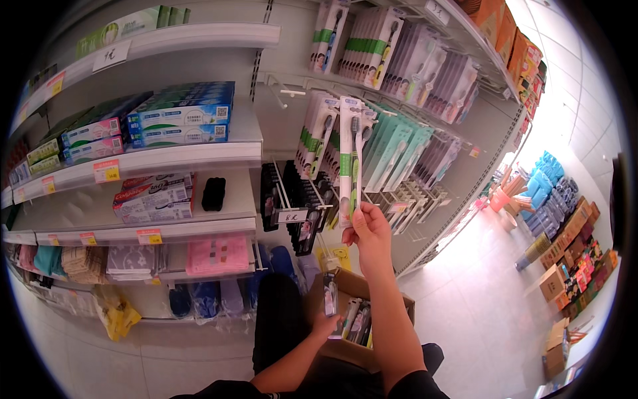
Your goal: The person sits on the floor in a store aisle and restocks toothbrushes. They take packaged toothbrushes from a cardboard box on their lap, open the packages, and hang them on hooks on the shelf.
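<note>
My right hand (369, 232) is raised before the hanging rack and grips the lower end of a packaged toothbrush (350, 159), green-handled with a dark brush head. This pack stands upright in front of other carded toothbrushes (319, 139) on hooks. Lower down, my left hand (325, 326) holds a dark packaged toothbrush (330, 294) over an open cardboard box (376, 355). Inside the box lie several more toothbrush packs (356, 319). Mint-green toothbrush packs (389, 149) hang just right of the raised pack.
Shelves on the left hold toothpaste boxes (179, 114), Colgate cartons (154, 197) and folded towels (132, 262). Wrapped slippers (207, 299) sit on the bottom shelf. Black toothbrush packs (301, 199) hang behind a price tag (292, 216). Across the aisle stand cardboard boxes (553, 284) and blue goods (543, 182).
</note>
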Demonstrator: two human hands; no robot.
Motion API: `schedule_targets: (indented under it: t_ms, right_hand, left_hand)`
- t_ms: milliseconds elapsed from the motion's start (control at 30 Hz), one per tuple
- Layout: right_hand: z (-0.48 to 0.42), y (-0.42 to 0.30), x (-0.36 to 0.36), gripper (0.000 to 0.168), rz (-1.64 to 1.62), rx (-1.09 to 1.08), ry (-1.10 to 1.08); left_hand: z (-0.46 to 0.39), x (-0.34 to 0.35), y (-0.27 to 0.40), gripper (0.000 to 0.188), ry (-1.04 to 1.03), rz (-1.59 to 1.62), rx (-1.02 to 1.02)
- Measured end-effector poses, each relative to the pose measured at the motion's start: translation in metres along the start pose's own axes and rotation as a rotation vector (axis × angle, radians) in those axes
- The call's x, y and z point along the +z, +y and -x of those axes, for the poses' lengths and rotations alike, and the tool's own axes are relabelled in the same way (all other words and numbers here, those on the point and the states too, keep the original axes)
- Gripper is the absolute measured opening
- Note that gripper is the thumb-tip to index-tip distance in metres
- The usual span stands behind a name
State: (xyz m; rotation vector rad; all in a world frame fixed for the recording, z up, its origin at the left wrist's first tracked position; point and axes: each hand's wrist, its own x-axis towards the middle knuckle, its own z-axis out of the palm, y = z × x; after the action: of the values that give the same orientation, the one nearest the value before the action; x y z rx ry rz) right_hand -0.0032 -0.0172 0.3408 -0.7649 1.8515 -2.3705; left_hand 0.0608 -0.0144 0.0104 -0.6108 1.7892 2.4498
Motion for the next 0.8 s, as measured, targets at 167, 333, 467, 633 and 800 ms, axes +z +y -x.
schedule_targets:
  t_ms: [167,333,467,633,800]
  right_hand:
    - [-0.003,0.009,-0.002,0.028,0.006,0.017,0.014]
    - [-0.001,0.021,-0.007,0.024,0.035,0.050,0.012]
    - [-0.005,0.022,-0.001,0.019,0.005,0.035,0.036]
    - [-0.010,0.017,-0.002,0.021,0.013,0.050,0.038]
    - [-0.008,0.005,0.008,0.024,-0.003,0.057,0.027]
  left_hand:
    - [-0.014,0.001,-0.018,0.019,0.014,-0.015,0.014]
    - [-0.002,0.003,-0.002,0.019,-0.004,-0.013,-0.001]
    - [-0.007,0.000,-0.010,0.020,-0.014,0.011,0.041]
    - [0.001,0.004,0.004,0.020,0.009,0.008,0.023]
    - [-0.011,0.005,-0.016,0.019,0.034,0.033,0.062]
